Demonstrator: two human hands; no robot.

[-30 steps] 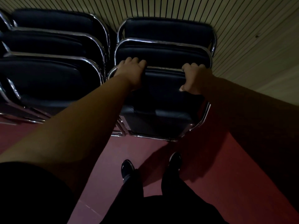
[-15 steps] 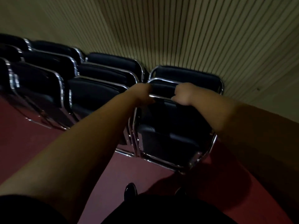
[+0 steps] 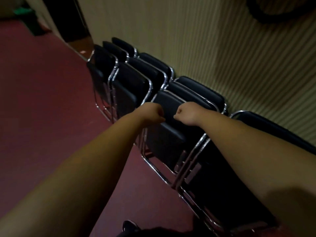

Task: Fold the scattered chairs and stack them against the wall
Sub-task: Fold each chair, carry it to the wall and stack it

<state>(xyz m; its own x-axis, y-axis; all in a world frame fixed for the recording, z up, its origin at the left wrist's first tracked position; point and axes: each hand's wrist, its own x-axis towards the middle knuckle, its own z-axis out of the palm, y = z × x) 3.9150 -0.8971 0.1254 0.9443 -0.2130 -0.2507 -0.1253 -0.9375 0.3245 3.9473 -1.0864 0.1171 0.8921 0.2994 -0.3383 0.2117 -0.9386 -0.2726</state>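
a dim room is seen from above, looking down along two bare forearms. a folded black padded chair with a chrome tube frame [image 3: 171,132] stands at the front of a stack of like chairs, and the stack is leaned against a ribbed beige wall [image 3: 222,57]. more stacks of folded black chairs [image 3: 133,82] are ranged further along the wall, and another folded chair [image 3: 273,130] is seen nearer the camera. all are stood on a dark red floor [image 3: 51,117].

the left hand [image 3: 152,113] and the right hand [image 3: 187,113] are held close together at the chair's backrest, knuckles turned toward each other. the fingers of both hands are curled in tight. it cannot be told whether the top edge is pinched inside them or only touched.

the step in hand is judged to be the settling of this chair onto its stack. it is likely done best if the chair is kept flat against the one behind, with the frames lined up edge to edge. the feet should be set firmly on the floor before the hold is given up. the hold is best eased off slowly, so that any slide or tilt is felt in time. the fingers should be kept clear of the gap between the metal frames, where they could be nipped. the neighbouring stacks are close by and should not be knocked.
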